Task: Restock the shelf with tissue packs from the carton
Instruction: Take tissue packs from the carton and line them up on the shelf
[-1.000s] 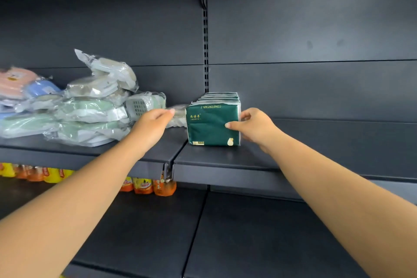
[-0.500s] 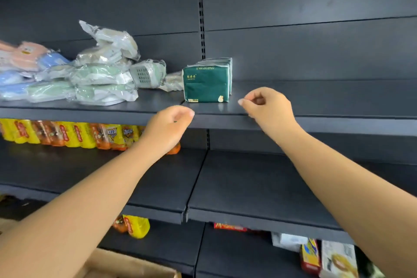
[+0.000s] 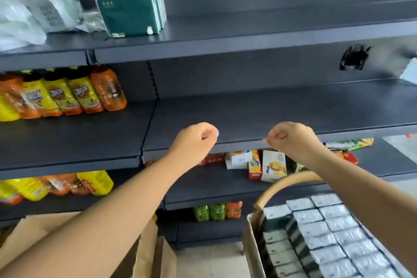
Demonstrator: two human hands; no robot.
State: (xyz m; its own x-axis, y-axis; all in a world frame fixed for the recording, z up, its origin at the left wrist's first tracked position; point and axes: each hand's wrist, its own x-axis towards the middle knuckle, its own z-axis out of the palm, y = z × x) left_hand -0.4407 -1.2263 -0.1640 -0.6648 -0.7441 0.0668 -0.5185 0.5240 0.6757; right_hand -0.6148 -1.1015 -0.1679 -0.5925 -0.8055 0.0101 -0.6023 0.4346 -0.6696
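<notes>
A row of dark green tissue packs (image 3: 132, 11) stands upright on the top dark shelf (image 3: 248, 38), left of its middle. An open carton (image 3: 251, 244) at the lower right is filled with several rows of wrapped tissue packs (image 3: 327, 239). My left hand (image 3: 194, 144) and my right hand (image 3: 293, 140) hover side by side in front of the middle shelf, well below the green packs and above the carton. The fingers of both hands are curled and hold nothing.
Plastic-wrapped goods (image 3: 27, 13) lie left of the green packs. Orange and yellow bottles (image 3: 61, 95) line the middle shelf's left part. Small snack boxes (image 3: 268, 165) sit on a lower shelf. A curved wooden handle (image 3: 282, 185) arcs over the carton. Another brown carton (image 3: 146, 248) stands at lower left.
Both hands let go of the green packs and drew back and down from the top shelf. The view tilted down, bringing the carton into sight.
</notes>
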